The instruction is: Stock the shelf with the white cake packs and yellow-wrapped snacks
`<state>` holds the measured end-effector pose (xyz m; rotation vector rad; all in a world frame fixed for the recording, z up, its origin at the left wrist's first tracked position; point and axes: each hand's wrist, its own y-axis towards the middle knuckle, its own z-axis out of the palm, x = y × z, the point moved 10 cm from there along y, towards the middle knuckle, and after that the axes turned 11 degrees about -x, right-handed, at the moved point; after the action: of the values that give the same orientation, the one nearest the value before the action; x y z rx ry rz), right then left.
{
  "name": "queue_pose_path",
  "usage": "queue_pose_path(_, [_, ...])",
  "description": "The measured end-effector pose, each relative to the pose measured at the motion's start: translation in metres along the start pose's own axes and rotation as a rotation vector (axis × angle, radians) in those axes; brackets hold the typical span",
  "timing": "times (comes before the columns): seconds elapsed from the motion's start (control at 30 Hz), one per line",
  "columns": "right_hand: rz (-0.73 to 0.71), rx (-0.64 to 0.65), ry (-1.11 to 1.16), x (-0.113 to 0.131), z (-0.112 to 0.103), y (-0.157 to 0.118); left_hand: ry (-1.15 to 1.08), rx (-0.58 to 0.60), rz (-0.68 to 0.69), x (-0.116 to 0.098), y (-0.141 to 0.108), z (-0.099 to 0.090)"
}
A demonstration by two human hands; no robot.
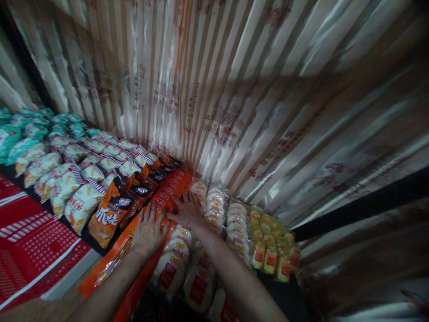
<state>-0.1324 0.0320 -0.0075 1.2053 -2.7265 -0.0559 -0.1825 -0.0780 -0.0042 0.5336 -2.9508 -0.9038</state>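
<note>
My left hand lies with its fingers spread on a long orange printed package set on the shelf. My right hand rests farther back on the same package, fingers apart, its thumb side near the left hand. Orange and black snack bags stand just left of the package. To its right are clear packs of round white cakes, partly hidden under my right forearm.
White and striped snack bags and teal bags fill the shelf's left part. Small yellow packs sit at the right. A red basket is at the lower left. Behind the shelf hangs a pleated, printed curtain.
</note>
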Motion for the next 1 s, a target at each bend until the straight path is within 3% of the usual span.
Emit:
queue_pose_path(0.23, [-0.038,-0.008,-0.073,-0.002,-0.005,-0.003,-0.007,0.029,-0.024,0.001,0.0,0.002])
queue_pose_path(0.47, [-0.061,-0.119,-0.092,-0.01,-0.022,-0.007,-0.028,-0.002,-0.028,0.003,-0.002,0.004])
queue_pose_path(0.63, [0.004,-0.199,-0.084,-0.023,-0.037,-0.006,-0.04,0.008,-0.021,0.003,-0.002,0.003])
queue_pose_path(1.0, [0.019,-0.12,-0.113,-0.025,-0.018,0.003,-0.083,-0.016,-0.05,0.004,-0.001,-0.002])
